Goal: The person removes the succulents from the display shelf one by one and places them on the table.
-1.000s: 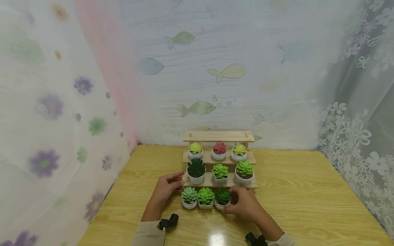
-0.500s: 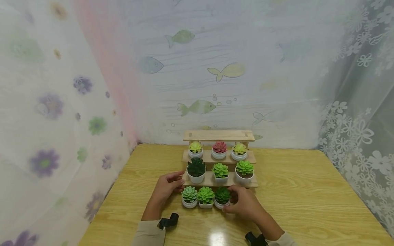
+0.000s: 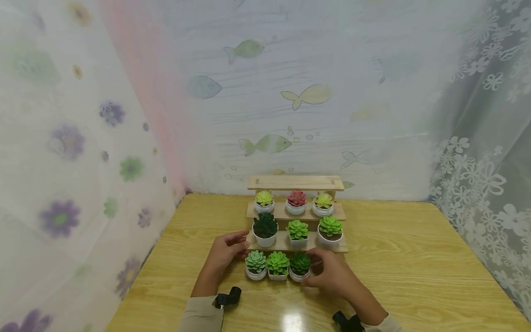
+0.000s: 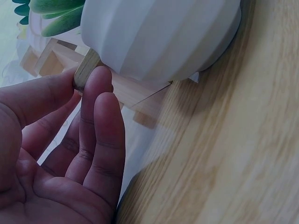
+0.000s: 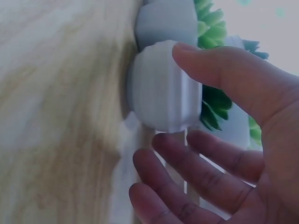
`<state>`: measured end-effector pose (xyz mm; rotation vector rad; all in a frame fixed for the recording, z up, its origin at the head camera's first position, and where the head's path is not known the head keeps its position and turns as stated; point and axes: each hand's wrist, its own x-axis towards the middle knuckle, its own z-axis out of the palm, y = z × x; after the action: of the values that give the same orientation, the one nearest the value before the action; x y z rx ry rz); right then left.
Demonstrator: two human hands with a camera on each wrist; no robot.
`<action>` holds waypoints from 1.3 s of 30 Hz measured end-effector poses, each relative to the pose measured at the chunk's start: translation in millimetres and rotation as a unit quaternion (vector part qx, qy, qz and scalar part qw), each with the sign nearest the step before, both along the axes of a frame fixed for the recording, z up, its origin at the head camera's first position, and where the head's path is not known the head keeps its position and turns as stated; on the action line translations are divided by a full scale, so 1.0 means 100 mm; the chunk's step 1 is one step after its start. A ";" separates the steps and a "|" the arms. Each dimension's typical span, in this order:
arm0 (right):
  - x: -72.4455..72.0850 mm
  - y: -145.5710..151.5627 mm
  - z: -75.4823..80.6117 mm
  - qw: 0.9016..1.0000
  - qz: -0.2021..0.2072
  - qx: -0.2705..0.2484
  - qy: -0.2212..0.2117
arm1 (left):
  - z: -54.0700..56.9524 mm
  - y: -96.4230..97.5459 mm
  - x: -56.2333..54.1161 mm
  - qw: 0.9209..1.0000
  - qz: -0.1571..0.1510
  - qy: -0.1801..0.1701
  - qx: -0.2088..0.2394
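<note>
My left hand [image 3: 224, 251] pinches the left end of the lowest board of a stepped wooden plant stand [image 3: 317, 244] between thumb and finger; the left wrist view shows the board's corner [image 4: 87, 70] there. My right hand [image 3: 329, 272] is around the right side of a dark green potted succulent [image 3: 300, 263]. In the right wrist view its thumb lies at the rim of the ribbed white pot [image 5: 161, 88], and its other fingers [image 5: 175, 154] are loosely bent just off the pot. Beside that plant stand a bright green succulent [image 3: 277, 263] and a pale green one [image 3: 255, 262].
On the stand's lower board sit a dark succulent [image 3: 265, 226] and two bright green ones. A red succulent [image 3: 296, 199] stands between two yellow ones on the board above. The wooden table [image 3: 394, 258] reaches to a fish-patterned curtain [image 3: 265, 92] behind.
My right hand has shifted very slightly to the right, and its fingers have spread a little from the dark green succulent's pot. My left hand keeps its place on the stand.
</note>
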<state>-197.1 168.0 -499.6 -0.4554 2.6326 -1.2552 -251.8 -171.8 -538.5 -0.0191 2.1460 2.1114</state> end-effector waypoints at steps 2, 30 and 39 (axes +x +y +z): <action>0.00 0.01 0.03 1.000 0.001 -0.005 0.007 | 0.00 0.00 0.00 1.000 0.001 -0.001 -0.001; 0.09 0.05 0.75 0.990 0.021 0.019 0.140 | 0.04 0.03 -0.03 1.000 0.001 -0.004 -0.001; -0.02 0.07 0.93 0.960 -0.014 -0.004 0.279 | -0.01 0.01 -0.01 1.000 0.008 -0.010 0.000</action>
<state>-199.3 174.8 -406.3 -0.8928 3.0923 -1.2972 -252.6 -171.2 -539.4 -0.0573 2.1416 2.1115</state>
